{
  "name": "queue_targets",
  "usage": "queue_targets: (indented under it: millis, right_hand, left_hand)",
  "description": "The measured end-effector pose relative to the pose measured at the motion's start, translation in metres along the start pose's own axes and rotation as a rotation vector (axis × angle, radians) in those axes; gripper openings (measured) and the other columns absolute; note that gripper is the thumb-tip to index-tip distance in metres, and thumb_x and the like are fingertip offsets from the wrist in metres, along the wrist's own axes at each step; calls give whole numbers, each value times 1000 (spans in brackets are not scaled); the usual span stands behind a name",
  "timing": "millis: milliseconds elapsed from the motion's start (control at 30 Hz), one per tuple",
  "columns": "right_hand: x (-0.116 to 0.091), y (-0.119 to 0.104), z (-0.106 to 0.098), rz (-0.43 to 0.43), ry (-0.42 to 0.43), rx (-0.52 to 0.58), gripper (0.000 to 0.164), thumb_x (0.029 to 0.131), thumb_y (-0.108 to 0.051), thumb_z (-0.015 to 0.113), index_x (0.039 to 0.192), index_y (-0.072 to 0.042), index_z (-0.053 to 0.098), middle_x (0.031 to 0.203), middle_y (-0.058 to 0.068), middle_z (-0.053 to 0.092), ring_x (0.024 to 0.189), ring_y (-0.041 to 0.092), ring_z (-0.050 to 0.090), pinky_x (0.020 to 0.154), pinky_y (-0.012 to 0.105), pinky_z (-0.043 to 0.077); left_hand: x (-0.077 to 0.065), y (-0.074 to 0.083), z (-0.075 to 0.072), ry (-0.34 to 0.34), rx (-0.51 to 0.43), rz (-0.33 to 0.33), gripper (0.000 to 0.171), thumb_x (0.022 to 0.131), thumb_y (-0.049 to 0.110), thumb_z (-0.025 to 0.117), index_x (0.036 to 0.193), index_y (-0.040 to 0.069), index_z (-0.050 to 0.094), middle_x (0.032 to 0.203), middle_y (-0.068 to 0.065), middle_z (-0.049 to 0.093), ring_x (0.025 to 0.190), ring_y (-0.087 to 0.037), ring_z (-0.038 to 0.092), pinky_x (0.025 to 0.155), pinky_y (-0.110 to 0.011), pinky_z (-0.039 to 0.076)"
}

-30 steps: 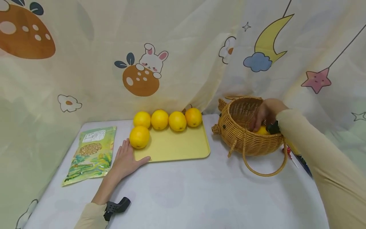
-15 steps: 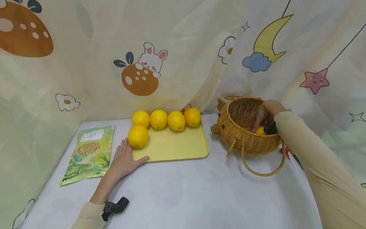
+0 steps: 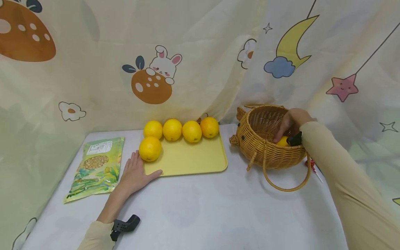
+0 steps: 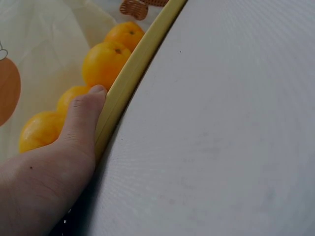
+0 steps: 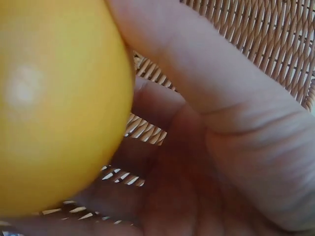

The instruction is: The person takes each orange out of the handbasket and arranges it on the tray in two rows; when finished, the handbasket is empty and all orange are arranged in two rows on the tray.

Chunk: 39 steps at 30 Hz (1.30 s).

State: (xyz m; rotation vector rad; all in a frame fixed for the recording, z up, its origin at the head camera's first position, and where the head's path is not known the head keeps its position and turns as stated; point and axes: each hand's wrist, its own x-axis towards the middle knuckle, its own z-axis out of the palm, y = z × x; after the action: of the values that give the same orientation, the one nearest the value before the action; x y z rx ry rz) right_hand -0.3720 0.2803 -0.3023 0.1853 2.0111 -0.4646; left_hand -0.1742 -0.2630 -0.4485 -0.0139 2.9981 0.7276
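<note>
My right hand [image 3: 288, 124] reaches down into a wicker basket [image 3: 268, 154] shaped like an animal. Its thumb and fingers curl round an orange [image 5: 59, 98], which fills the left of the right wrist view; in the head view this fruit is partly hidden behind the basket rim and wrist camera. My left hand [image 3: 135, 173] lies with straight fingers along the left side of a yellow tray [image 3: 193, 158], thumb spread over its near corner. By its fingertips sits an orange [image 3: 150, 148]. Several more oranges [image 3: 172, 130] form a row along the tray's back edge.
A green packet [image 3: 95, 168] with a see-through window lies left of the tray. The basket's looped handle [image 3: 289, 190] hangs onto the white table [image 3: 218, 208]. A small red-and-white item [image 3: 314, 170] shows beside the basket. A printed curtain [image 3: 203, 62] hangs close behind.
The head view has shifted slightly, so everything sits a little further left. The right forearm has drawn in a bit; both hands keep nearly the same places at the basket and tray.
</note>
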Motion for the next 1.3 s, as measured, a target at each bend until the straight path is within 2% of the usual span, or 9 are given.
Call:
queue_targets:
  millis: [133,333,400,500,633,800,900,1100,1300]
  right_hand:
    - [1,1,0,10,-24,30,72,83,-29,77,141,-2,43,149,29,30,123,31,43,105,42,49]
    - [0,2,-4,17,-70,50,43,85,-28,75,122,-10,63,139,20,45,120,29,47,104,41,49]
    - [-2,1,-4,17,-79,64,39,86,-28,75,119,-11,65,137,18,49,119,27,48,105,40,49]
    - [-3,0,-2,28,-82,107,46,85,-26,75,125,-8,62,133,17,53,117,26,52,104,40,50]
    - [-2,-1,-1,35,-77,137,64,85,-29,75,137,-3,48,134,18,53,117,27,53,104,40,50]
    - [7,2,-7,-113,-168,52,65,95,-35,60,144,-2,33,139,16,48,123,26,50,108,41,46]
    - [12,5,-13,-222,-176,17,68,99,-37,53,150,-4,23,143,17,42,125,25,48,107,39,46]
    - [-1,9,-22,-367,-46,-67,76,99,-44,48,155,-6,12,148,22,32,122,26,51,97,38,53]
    - [-33,5,-22,-600,98,23,59,104,-39,37,151,-9,19,135,13,43,114,25,56,97,49,53]
  left_hand:
    - [0,1,-1,-6,-3,1,125,79,74,58,152,-9,0,159,-33,-5,148,-48,-4,120,-63,-1]
    - [1,1,-1,-2,-5,0,126,78,74,58,151,-10,-1,159,-33,-5,148,-48,-4,119,-64,-1]
    - [1,0,-1,2,-5,0,126,78,74,58,152,-9,0,159,-32,-5,148,-48,-4,119,-64,-1]
    - [0,0,-1,5,-6,0,125,78,74,58,152,-9,0,159,-32,-5,148,-48,-4,119,-64,-1]
    - [0,-1,-1,7,-5,0,125,78,74,58,152,-9,0,159,-32,-4,148,-48,-3,119,-64,0]
    - [-1,0,0,9,-4,2,125,79,74,58,152,-9,1,159,-32,-4,148,-48,-3,120,-63,0]
    - [-1,1,1,8,-8,4,124,79,73,58,152,-9,1,159,-32,-4,149,-48,-3,120,-63,0]
    - [-1,2,4,8,-3,9,123,79,74,57,152,-8,3,159,-32,-2,149,-47,-2,120,-62,0]
    - [0,-1,1,23,2,14,123,79,73,58,152,-8,3,159,-32,-2,149,-47,-2,120,-63,1]
